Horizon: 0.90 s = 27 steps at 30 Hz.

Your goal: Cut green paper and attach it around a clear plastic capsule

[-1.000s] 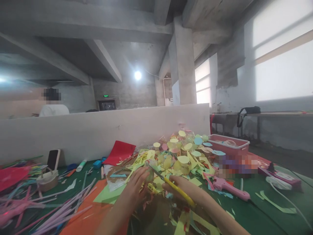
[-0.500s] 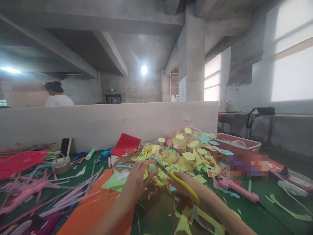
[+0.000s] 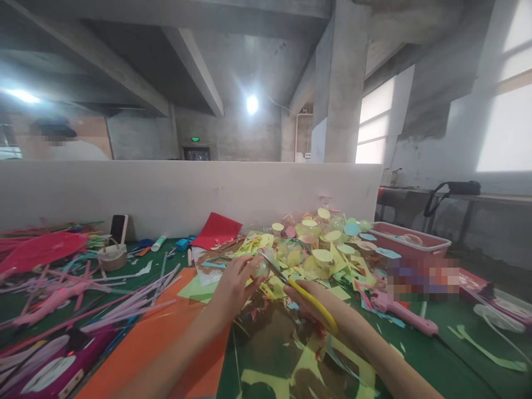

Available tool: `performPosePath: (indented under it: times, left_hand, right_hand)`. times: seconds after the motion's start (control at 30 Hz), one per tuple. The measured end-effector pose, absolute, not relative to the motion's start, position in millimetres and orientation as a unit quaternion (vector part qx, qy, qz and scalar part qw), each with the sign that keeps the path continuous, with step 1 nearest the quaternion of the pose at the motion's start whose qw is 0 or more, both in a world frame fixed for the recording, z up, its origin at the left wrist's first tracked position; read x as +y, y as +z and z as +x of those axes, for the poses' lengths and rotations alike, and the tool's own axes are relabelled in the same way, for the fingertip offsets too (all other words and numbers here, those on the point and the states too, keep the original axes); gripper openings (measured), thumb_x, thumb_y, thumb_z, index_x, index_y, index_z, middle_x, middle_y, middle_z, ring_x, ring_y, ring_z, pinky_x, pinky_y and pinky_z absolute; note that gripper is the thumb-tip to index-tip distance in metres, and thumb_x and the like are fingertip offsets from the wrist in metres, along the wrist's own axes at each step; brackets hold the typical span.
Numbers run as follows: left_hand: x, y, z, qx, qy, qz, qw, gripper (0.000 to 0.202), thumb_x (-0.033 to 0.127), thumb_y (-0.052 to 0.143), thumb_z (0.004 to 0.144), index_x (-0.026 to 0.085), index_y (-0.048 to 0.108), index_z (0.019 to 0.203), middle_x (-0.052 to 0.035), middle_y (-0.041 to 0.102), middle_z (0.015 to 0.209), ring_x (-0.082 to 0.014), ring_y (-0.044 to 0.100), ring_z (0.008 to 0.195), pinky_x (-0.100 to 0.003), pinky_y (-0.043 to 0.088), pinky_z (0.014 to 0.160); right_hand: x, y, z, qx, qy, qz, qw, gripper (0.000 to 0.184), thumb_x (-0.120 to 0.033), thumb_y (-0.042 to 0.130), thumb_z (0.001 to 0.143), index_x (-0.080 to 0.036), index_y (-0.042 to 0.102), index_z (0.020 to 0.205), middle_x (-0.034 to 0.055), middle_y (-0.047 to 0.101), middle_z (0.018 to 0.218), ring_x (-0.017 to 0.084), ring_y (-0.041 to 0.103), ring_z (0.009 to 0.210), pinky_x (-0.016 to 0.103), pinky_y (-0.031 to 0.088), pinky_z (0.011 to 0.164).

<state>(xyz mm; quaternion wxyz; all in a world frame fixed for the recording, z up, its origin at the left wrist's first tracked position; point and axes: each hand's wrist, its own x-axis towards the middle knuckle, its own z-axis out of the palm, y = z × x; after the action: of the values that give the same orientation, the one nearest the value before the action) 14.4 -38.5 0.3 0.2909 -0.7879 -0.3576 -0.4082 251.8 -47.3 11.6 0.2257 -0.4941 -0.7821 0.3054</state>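
Observation:
In my left hand [image 3: 233, 285] is a small, clear, greenish ball [image 3: 261, 269], gripped by the fingertips. My right hand [image 3: 331, 300] is closed round the yellow handle of a pair of scissors [image 3: 312, 303]. The metal blades point up and left, with their tips close to the ball; whether they touch it I cannot tell. Just beyond both hands rises a pile of clear rounded pieces topped with pale yellow paper discs [image 3: 323, 255], plus some blue and pink ones. Yellow paper scraps [image 3: 266, 382] lie beneath my wrists.
Orange sheet [image 3: 166, 338] lies under my left forearm, with lilac strips [image 3: 137, 310] beside it. At right are a pink glue gun [image 3: 409, 318] and a pink bin [image 3: 415, 249]. A white partition [image 3: 166, 194] stands behind; beyond it is a person [image 3: 78, 149].
My view has tipped down and turned slightly left, so the table things sit higher and further right. Both hands keep their holds, almost unmoved. The person behind the partition appears further left.

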Motion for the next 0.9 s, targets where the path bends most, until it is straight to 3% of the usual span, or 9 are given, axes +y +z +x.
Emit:
performPosePath:
  times: [0.53, 0.9]
  left_hand:
    - [-37.4, -1.2, 14.6, -0.346, -0.415, -0.798, 0.268, 0.037, 0.025, 0.057, 0.092, 0.020, 0.053, 0.129, -0.0089, 0.059, 0.106, -0.0208, 0.060, 0.098, -0.034, 0.052, 0.083]
    - [-41.7, -2.8, 17.3, -0.374, -0.419, -0.798, 0.219, 0.030, 0.033, 0.056, 0.093, 0.020, 0.054, 0.120, -0.0085, 0.060, 0.103, -0.0223, 0.060, 0.096, -0.036, 0.051, 0.083]
  right_hand:
    - [-56.0, 17.2, 252.0, -0.793, 0.301, -0.482, 0.218, 0.049, -0.067, 0.042, 0.088, -0.021, 0.049, 0.072, -0.0015, 0.046, 0.059, 0.014, 0.042, 0.052, 0.027, 0.032, 0.049]
    - [-48.9, -3.1, 252.9, -0.797, 0.291, -0.473, 0.238, 0.048, -0.068, 0.042, 0.089, -0.021, 0.049, 0.085, -0.0036, 0.046, 0.064, 0.012, 0.038, 0.052, 0.027, 0.030, 0.045]
